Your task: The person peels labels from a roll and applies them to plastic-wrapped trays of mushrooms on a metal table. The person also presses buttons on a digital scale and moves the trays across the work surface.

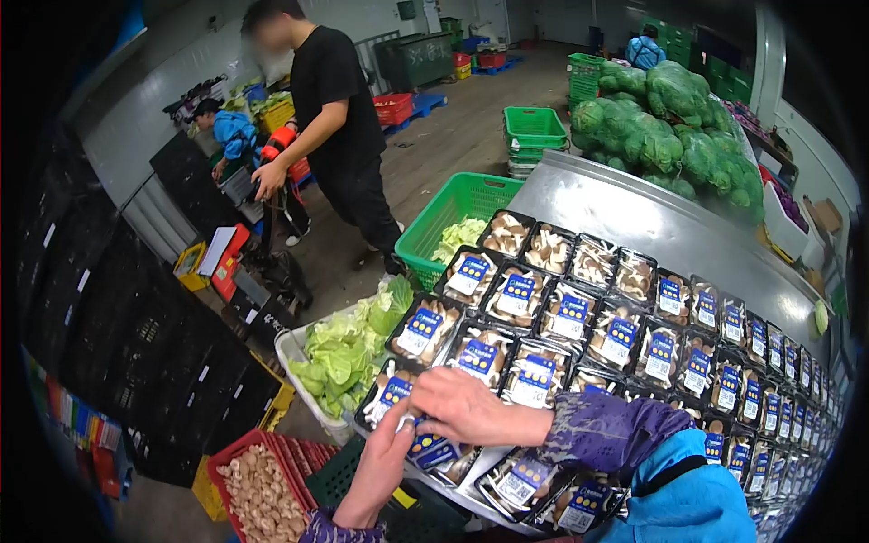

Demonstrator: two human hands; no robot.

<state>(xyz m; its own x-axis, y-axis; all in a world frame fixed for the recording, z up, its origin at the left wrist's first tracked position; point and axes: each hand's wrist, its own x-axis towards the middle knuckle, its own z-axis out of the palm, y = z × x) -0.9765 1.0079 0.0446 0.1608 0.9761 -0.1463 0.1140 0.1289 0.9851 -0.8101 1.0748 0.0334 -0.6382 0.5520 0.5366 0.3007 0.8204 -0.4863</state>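
Observation:
My left hand [384,460] comes up from the bottom edge, thumb and fingers pinched together at the near end of the metal table. Against its fingertips lies my right hand [466,407], which reaches in from the right with fingers bent and closed. Something small and whitish shows between the fingertips, too hidden to name. Right beneath both hands is a black mushroom tray [444,455] with a blue label, partly covered by them. Another labelled mushroom tray [387,391] sits just beyond the fingers.
Rows of packed mushroom trays [620,335] cover much of the metal table [579,195]. Beside it stand a white crate of lettuce [288,351], a green crate [425,222] and a red crate of mushrooms [217,466]. A person in black [339,118] stands at the left; netted green vegetables [670,127] are piled behind.

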